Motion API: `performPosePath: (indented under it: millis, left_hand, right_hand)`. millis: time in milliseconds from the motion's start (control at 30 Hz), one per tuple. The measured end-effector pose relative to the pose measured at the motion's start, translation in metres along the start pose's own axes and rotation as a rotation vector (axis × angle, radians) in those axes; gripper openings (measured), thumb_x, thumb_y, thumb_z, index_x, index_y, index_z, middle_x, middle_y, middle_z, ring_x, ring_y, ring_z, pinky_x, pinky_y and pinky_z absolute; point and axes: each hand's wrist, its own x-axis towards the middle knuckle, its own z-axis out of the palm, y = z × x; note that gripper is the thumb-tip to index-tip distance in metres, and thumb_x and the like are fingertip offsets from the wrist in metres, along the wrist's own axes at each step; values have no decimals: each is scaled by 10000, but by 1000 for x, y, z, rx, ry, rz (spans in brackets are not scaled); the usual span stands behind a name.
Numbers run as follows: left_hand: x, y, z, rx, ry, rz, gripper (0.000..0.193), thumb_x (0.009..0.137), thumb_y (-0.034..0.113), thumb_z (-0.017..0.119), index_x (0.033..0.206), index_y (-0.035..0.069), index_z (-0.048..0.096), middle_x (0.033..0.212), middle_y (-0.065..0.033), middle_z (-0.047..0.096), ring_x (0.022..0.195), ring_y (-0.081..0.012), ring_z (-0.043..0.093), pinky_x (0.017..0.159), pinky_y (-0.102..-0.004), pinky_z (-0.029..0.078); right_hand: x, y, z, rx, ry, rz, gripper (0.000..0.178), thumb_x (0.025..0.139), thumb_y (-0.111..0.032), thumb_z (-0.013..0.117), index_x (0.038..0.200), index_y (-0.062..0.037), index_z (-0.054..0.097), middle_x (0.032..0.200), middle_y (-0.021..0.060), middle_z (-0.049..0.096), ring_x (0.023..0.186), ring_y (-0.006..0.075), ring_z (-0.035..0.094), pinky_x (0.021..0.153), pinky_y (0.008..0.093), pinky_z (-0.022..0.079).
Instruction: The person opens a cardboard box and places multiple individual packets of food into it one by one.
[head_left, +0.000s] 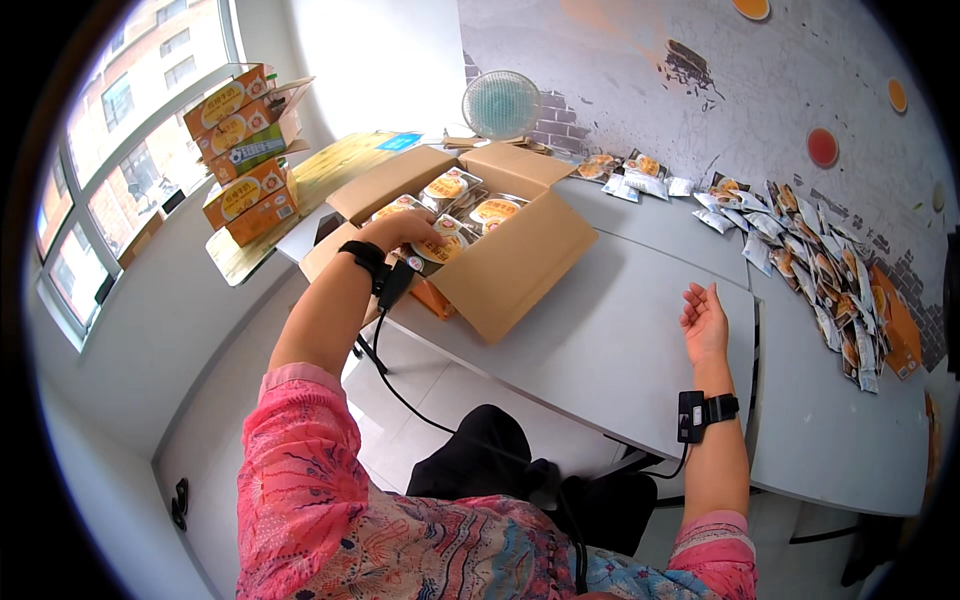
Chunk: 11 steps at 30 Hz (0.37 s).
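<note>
My left hand (405, 230) reaches into an open brown cardboard box (520, 265) and grips a clear snack packet with an orange label (440, 250) near the box's front edge. More such packets (470, 200) fill the box. A black band with a cable sits on that wrist. Palm up with its fingers loosely apart, my right hand (705, 322) rests on the grey table (610, 350) and holds nothing. It wears a black wrist device too.
Several snack packets (810, 260) lie scattered along the table's far right side. Orange cartons (245, 150) are stacked on a wooden surface by the window at left. A small round fan (500, 103) stands behind the box against the painted wall.
</note>
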Motion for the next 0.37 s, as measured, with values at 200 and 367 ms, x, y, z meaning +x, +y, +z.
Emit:
performPosePath:
  millis: [200,367]
  left_hand:
    - [29,-8,-1,308,256,244,593,726,330,713,1201,18,544,1088,-183,596,1020,-269,567,840,-351,453]
    - [8,54,40,-50,448,616,589,743,359,713,1190,7,558,1210,-208,549,1124,-320,520,960,-392,393]
  right_hand:
    - [1,2,0,6,-29,11,349,889,-417,551,972,-83,608,838,-13,600,674,55,522,587,196,431]
    - [9,8,-10,49,-69,44,368,889,-418,551,996,-69,600,853,8,617,692,73,538,604,211,433]
